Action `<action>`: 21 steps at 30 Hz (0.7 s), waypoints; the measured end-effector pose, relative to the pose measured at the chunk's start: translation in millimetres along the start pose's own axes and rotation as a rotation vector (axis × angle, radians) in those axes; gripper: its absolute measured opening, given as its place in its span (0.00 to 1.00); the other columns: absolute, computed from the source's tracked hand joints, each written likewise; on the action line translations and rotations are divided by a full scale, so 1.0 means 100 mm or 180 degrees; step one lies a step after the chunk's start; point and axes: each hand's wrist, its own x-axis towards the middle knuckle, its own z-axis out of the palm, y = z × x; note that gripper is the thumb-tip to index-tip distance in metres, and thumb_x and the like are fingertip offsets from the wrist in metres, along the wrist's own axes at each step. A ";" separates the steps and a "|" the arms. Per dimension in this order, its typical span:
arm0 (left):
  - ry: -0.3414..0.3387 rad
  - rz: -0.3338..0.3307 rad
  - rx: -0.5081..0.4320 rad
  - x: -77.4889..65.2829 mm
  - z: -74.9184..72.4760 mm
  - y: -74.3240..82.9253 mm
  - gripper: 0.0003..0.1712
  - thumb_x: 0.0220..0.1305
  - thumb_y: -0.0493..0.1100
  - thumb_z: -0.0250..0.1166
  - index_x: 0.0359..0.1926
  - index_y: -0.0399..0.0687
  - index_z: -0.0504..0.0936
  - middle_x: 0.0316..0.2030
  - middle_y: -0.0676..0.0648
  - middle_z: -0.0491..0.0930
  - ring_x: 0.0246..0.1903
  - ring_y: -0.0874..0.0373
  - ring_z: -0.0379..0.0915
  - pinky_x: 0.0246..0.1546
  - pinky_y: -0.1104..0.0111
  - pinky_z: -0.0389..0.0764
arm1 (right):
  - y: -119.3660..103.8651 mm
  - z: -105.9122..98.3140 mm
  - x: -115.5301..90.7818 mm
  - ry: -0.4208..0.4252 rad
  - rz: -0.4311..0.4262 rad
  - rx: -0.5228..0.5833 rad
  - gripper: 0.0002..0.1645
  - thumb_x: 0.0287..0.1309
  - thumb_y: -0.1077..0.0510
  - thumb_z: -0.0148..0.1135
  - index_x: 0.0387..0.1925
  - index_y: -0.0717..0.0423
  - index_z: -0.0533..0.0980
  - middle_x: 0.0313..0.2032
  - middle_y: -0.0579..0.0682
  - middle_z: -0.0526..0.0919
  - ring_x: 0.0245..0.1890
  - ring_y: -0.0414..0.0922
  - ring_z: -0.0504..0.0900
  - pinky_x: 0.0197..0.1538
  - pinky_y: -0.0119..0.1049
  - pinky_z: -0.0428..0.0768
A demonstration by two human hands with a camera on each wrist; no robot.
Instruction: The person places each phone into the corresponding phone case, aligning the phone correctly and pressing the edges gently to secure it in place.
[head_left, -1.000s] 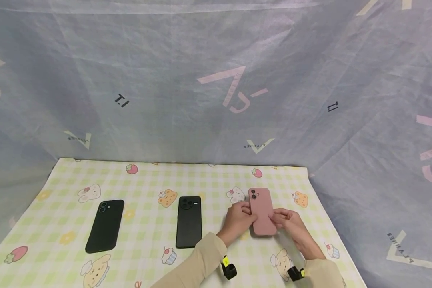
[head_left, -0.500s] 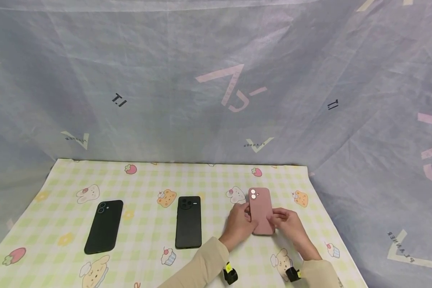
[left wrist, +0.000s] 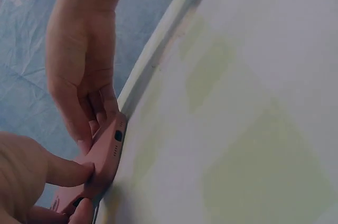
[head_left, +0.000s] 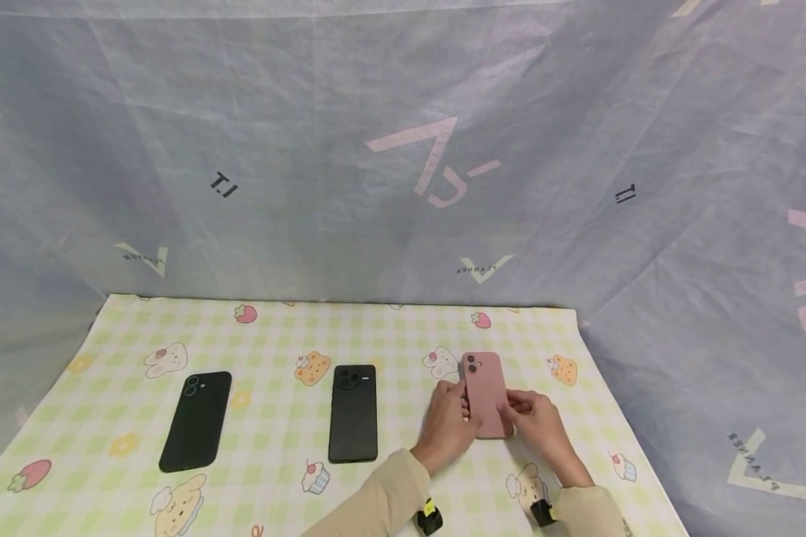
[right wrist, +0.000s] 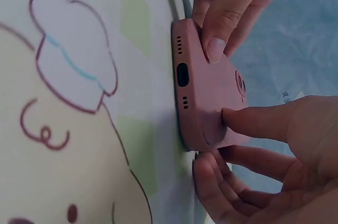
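A pink phone (head_left: 489, 395) in a case lies back up at the right side of the table, its two camera lenses at the far end. From its left edge my left hand (head_left: 445, 425) pinches it, thumb on the back and fingers curled along the side. My right hand (head_left: 540, 424) grips the opposite edge; in the right wrist view its thumb (right wrist: 259, 123) presses the back and its fingers reach under the side. The port end of the phone (right wrist: 187, 92) faces that camera, close over the cloth. Its screen side is hidden.
A black phone (head_left: 353, 418) lies back up left of my left hand, and another black phone (head_left: 196, 424) lies farther left. The checked, cartoon-print cloth (head_left: 275, 418) covers the table. Grey-blue fabric (head_left: 309, 186) hangs behind and along the right side.
Both hands stay on the pink phone, which has barely shifted. My left fingers lie more curled at its left edge than a second ago. The black phones have not moved.
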 end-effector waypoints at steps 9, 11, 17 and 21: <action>-0.0004 0.0025 0.0264 -0.03 0.02 -0.01 0.38 0.65 0.42 0.77 0.71 0.30 0.76 0.52 0.43 0.75 0.44 0.57 0.69 0.42 0.67 0.78 | -0.01 0.03 -0.02 0.0028 -0.0105 -0.0152 0.19 0.70 0.62 0.72 0.55 0.72 0.84 0.41 0.57 0.86 0.37 0.45 0.85 0.33 0.30 0.82; 0.0001 0.0039 0.0289 -0.02 0.02 -0.01 0.38 0.66 0.42 0.77 0.72 0.30 0.75 0.52 0.43 0.75 0.44 0.57 0.69 0.41 0.67 0.78 | -0.02 0.03 -0.02 0.0064 -0.0173 -0.0181 0.18 0.69 0.62 0.72 0.55 0.72 0.85 0.41 0.58 0.86 0.37 0.46 0.86 0.34 0.30 0.83; 0.0039 0.0166 0.0451 -0.03 0.02 -0.01 0.37 0.67 0.43 0.77 0.72 0.32 0.77 0.55 0.42 0.77 0.48 0.56 0.73 0.43 0.68 0.80 | -0.02 0.05 -0.03 0.0121 -0.0212 -0.0256 0.18 0.68 0.64 0.73 0.54 0.73 0.85 0.42 0.59 0.84 0.38 0.49 0.87 0.34 0.30 0.85; 0.0042 0.0254 0.0553 -0.06 0.03 -0.03 0.37 0.68 0.45 0.76 0.72 0.33 0.77 0.55 0.41 0.77 0.47 0.56 0.75 0.42 0.69 0.81 | -0.04 0.05 -0.06 0.0073 -0.0148 -0.0258 0.18 0.68 0.65 0.73 0.55 0.74 0.84 0.42 0.59 0.83 0.38 0.48 0.87 0.34 0.30 0.84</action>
